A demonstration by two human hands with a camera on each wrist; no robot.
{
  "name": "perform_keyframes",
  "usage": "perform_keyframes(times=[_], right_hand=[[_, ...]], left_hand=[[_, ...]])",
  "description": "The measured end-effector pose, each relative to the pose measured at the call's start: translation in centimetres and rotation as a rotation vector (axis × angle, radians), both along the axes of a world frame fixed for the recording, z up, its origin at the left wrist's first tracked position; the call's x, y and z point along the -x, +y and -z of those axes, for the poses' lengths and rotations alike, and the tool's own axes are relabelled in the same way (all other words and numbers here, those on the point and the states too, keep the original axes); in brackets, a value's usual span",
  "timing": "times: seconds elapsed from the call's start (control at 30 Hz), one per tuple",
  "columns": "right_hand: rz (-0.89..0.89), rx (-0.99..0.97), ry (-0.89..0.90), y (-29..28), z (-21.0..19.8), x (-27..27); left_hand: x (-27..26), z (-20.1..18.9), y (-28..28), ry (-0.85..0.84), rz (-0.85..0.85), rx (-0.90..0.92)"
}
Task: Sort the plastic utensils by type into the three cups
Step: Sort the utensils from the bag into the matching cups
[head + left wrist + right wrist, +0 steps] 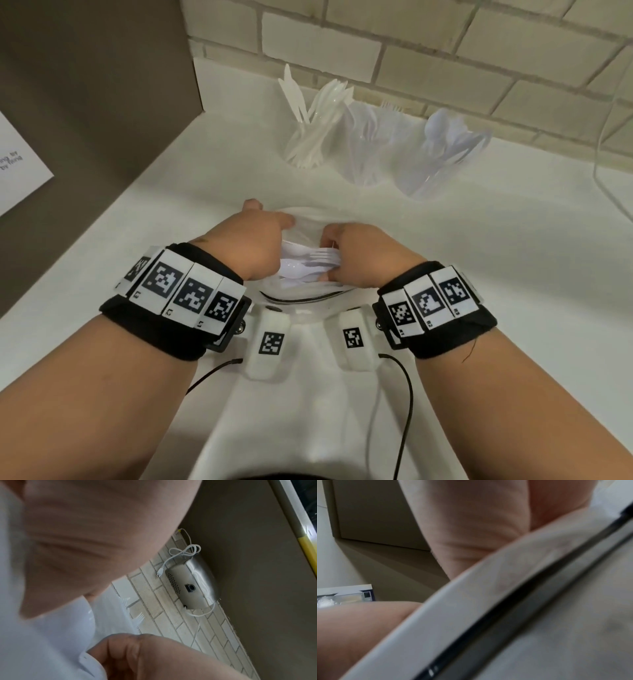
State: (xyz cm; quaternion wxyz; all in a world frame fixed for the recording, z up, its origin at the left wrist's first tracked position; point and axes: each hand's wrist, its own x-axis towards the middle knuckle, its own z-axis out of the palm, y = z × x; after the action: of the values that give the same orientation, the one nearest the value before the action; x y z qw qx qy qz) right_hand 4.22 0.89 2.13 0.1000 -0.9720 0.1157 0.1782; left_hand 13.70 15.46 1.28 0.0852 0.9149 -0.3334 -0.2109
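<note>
Both hands down in a white bag (301,219) at near edge of white counter (171,192), digging through mixed plastic utensils (305,265). Left hand (255,240) curled over the bag's left side, seemed to be holding the bag edge open; exact finger hold hidden. Right hand (356,257) curled round a small bunch of utensils, fork tines poking out toward the left. Wrist views mostly blocked by skin and blurred bag, no help on finger detail.

Three clear cups at the back by the brick wall (445,51): left cup (305,144) with knives, middle cup (366,147) with forks, right cup (442,154) with spoons. Already well filled, so sorting judged far along, rest still in bag.

Handling judgement: utensils very light, thin, stiff but snappable, smooth and slippery, prone to tangling tines with each other. Best taken by the handle with a pinch, separated one type at a time, dropped handle-first. Cups light and tippy, easy to knock over; bag soft, shifts when pulled
</note>
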Motion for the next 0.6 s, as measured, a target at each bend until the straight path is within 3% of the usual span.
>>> perform_keyframes(times=[0.27, 0.4, 0.6], right_hand=[[-0.002, -0.039, -0.083, 0.6, 1.3, 0.5], [0.011, -0.022, 0.017, 0.6, 1.5, 0.2], [-0.013, 0.088, 0.106, 1.2, 0.7, -0.4]], left_hand=[[-0.1, 0.4, 0.0, 0.034, 0.002, 0.212], [-0.3, -0.1, 0.5, 0.066, 0.079, 0.153], [0.0, 0.1, 0.9, 0.046, 0.019, 0.065]])
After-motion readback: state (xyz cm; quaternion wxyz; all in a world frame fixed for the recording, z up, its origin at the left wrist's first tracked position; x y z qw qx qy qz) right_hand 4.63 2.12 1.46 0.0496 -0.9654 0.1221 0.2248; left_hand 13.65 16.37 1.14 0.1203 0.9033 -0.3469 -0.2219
